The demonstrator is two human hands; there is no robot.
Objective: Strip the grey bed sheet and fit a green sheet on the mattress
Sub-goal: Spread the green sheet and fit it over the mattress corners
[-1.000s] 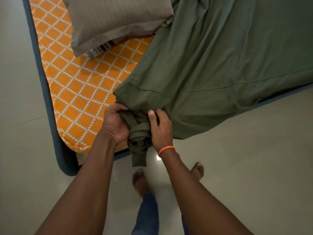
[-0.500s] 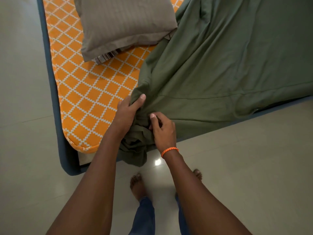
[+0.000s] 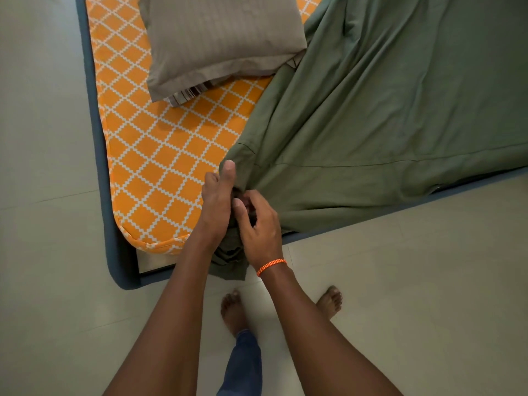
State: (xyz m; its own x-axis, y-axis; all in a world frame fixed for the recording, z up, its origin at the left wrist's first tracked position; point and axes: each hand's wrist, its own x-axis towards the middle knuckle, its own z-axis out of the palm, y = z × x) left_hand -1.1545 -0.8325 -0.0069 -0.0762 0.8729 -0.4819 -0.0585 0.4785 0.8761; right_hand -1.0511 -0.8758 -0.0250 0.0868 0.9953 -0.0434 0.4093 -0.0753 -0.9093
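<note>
Both my hands are bunched up at the corner of the green sheet (image 3: 385, 115), right at the near edge of the mattress (image 3: 160, 167). My left hand (image 3: 217, 201) has its thumb sticking up along the fabric, and its fingers are tucked in behind the cloth, so I can't tell how tight that grip is. My right hand (image 3: 258, 224) is curled round the gathered corner, grip narrow and holding the wad. A little tail of the sheet hangs down below my wrists toward the floor (image 3: 400, 281). The rest of the sheet fans out from my hands up and to the right, covering that side of the bed. The orange diamond-pattern mattress top is bare on the left, with a grey-brown pillow (image 3: 223, 41) lying on it further up, its right edge touching the sheet.
</note>
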